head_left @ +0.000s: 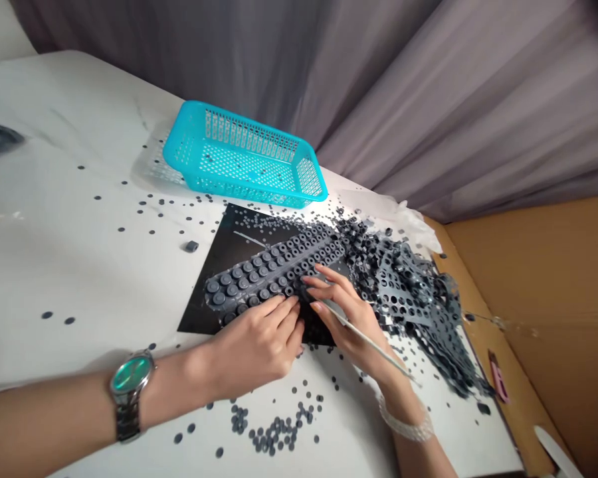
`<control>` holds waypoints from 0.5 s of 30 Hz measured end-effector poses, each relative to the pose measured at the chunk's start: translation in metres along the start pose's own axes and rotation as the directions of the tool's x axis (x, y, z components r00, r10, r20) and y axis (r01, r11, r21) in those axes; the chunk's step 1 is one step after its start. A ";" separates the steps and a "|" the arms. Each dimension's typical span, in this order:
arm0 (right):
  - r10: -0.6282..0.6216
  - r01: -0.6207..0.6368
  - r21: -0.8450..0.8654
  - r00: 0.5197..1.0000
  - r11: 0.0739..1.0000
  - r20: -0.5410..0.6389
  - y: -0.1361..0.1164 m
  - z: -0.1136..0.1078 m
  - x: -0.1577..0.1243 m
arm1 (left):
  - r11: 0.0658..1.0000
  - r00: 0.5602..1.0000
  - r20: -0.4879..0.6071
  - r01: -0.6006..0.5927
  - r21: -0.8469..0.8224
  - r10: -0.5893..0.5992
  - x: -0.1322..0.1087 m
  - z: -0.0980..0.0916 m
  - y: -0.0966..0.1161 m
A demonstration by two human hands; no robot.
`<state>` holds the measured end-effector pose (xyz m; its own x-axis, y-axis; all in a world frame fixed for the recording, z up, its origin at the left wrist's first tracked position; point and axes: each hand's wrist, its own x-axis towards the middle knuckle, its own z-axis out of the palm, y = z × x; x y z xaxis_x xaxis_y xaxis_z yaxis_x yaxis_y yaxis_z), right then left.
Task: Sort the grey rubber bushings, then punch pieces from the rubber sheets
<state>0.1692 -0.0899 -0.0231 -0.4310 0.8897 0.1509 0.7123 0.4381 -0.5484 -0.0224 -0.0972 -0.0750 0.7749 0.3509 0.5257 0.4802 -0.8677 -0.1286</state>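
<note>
1. The dark grey rubber strip studded with round buttons (pixel 264 272) lies slantwise across the matte black square sheet (pixel 239 229), and both grips are on it.
2. The left hand (pixel 254 348) comes in from the near left of the black sheet, palm down with the fingers lightly curled. Its fingertips rest on the strip's near edge, so this grip is laid on the rubber rather than clenched around it. A silver wristwatch with a green dial (pixel 129 378) sits on that wrist.
3. The right hand (pixel 343 318) reaches over the near right corner of the black sheet, wrist raised and fingers extended, with the fingertips just over the strip. This grip is closed on a thin, pale pointed stick (pixel 373 342) (its tip is hidden under the fingers), which slants back past the wrist. A white beaded bracelet (pixel 406 421) circles the wrist.
4. Right of the black sheet lies a tangled heap of punched grey rubber sheet (pixel 408 299).
5. Beyond the black sheet stands a turquoise perforated plastic basket (pixel 244 192), on the white desk (pixel 80 279).
6. Loose dark grey rubber discs (pixel 274 431) are scattered around the black sheet, with a cluster just in front of it.
7. A crumpled clear plastic bag (pixel 393 216) lies at the far right corner of the black sheet.
</note>
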 end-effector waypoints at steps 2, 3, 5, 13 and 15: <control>0.005 -0.005 0.010 1.000 1.000 0.014 0.001 0.001 0.000 | 1.000 1.000 0.028 0.006 -0.020 -0.005 0.001 0.000 0.000; 0.002 -0.003 0.011 1.000 1.000 0.023 0.002 0.001 0.000 | 1.000 0.999 0.038 0.010 -0.027 -0.009 0.001 -0.001 0.000; -0.009 0.009 0.003 0.999 1.000 0.041 0.004 0.001 0.000 | 0.999 0.998 0.063 0.013 -0.038 -0.010 0.001 -0.002 -0.001; -0.171 0.174 -0.196 0.985 0.965 0.035 0.011 0.011 0.004 | 0.996 0.990 0.137 0.032 -0.081 -0.020 0.001 -0.003 -0.001; -0.224 0.225 -0.242 0.974 0.944 0.033 0.013 0.015 0.004 | 0.994 0.988 0.151 0.050 -0.100 -0.034 0.001 -0.003 0.000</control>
<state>0.1688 -0.0820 -0.0420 -0.5975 0.7643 0.2426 0.7094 0.6449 -0.2843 -0.0228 -0.0977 -0.0722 0.8111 0.4295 0.3970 0.4745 -0.8801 -0.0172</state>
